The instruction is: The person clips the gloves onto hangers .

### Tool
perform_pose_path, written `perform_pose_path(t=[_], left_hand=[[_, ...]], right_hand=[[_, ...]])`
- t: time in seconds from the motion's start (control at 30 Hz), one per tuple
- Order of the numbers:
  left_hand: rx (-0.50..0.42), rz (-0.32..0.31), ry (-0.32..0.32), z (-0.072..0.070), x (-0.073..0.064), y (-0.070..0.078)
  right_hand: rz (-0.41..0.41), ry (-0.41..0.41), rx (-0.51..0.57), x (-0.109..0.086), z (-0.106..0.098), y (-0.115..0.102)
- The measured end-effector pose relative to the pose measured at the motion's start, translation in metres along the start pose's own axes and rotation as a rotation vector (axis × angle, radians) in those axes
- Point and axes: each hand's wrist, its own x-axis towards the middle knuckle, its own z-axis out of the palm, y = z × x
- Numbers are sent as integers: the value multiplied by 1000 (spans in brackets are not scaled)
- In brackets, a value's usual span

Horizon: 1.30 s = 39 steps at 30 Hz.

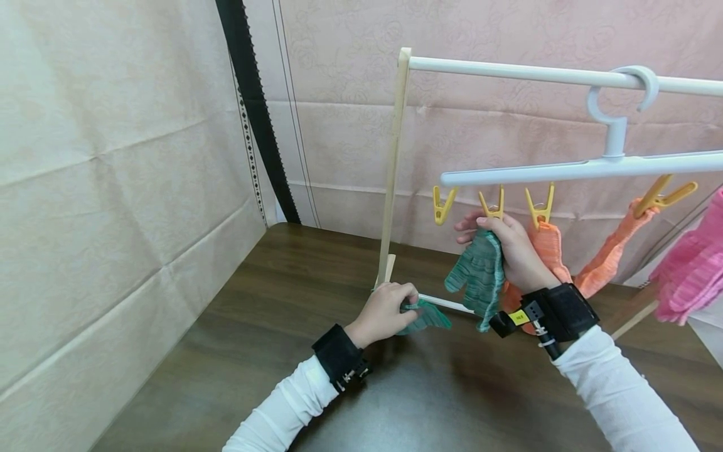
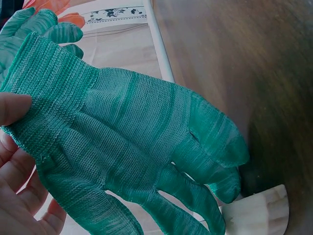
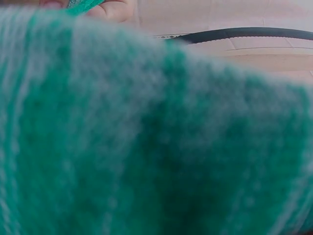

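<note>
My left hand [image 1: 384,312] pinches a green knit glove [image 2: 137,112] by its ribbed cuff, the glove's fingers pointing away from the hand. Another green glove [image 1: 480,270] hangs under a yellow clothespin [image 1: 492,204], one of several along the hanger. High on this glove, just below that clothespin, my right hand [image 1: 518,254] holds it, thumb near the top edge and fingers partly behind. Whether the clothespin bites the fabric cannot be made out. In the right wrist view the green knit [image 3: 156,142] fills most of the picture, blurred.
A pale blue hanger [image 1: 565,169] hooks over the white rod [image 1: 525,71] of a wooden-post rack [image 1: 394,163]. Orange gloves [image 1: 604,267] and a pink glove [image 1: 691,270] hang to the right. An unoccupied yellow clothespin [image 1: 443,206] is at the left end.
</note>
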Motion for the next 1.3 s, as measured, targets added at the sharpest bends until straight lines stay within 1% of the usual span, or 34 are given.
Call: perform_pose_path(t=[0.23, 0.37, 0.47, 0.63, 0.97, 1.1, 1.3], left_hand=[[-8, -4, 3, 0, -1, -1], [-14, -4, -4, 0, -2, -1], [-24, 0, -12, -1, -2, -1], [-43, 4, -18, -1, -3, -1], [-54, -9, -18, -1, -4, -1], [-49, -6, -10, -1, -4, -1], [-37, -3, -8, -2, -5, -1]], right_hand=[[-21, 27, -48, 1, 3, -2], [-53, 42, -62, 5, 7, -4], [-69, 45, -40, 9, 10, -5], [-68, 52, 5, 16, 15, -7], [-71, 79, 59, 26, 22, -10], [-81, 116, 80, 31, 26, -11], [-93, 212, 65, 41, 33, -13]])
